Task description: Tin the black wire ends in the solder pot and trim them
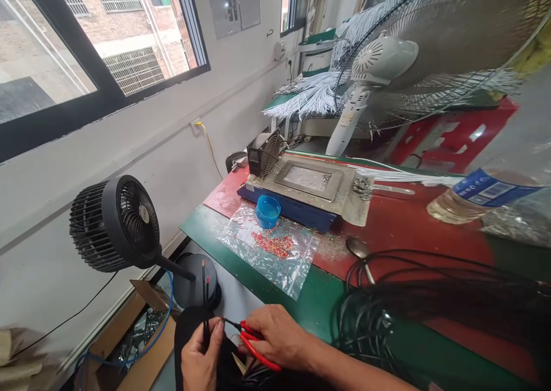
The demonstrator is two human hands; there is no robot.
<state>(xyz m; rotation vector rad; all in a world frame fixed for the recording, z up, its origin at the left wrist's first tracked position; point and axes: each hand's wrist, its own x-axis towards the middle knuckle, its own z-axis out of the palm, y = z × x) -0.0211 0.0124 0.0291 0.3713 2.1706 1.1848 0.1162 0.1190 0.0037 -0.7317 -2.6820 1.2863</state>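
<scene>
My left hand [200, 353] is closed around black cables [204, 292], which stand upright above the fingers with red and orange wire ends at the top. In my right hand [282, 335] is a pair of red-handled pliers [259, 352]. The dark pliers' tips point left and reach the thumb and fingertips of my left hand, close to the cables. Whether the jaws grip anything there is too small to tell. Both hands are low in the view, over my lap, in front of the green and red table [325, 310].
On the table are a clear plastic bag [241, 243] with red bits, a blue cup [267, 212], a blue box with a metal top [293, 207], a spoon [358, 247], a coil of black cable [365, 322] and a bottle [477, 193]. Fans [133, 221] stand left and right.
</scene>
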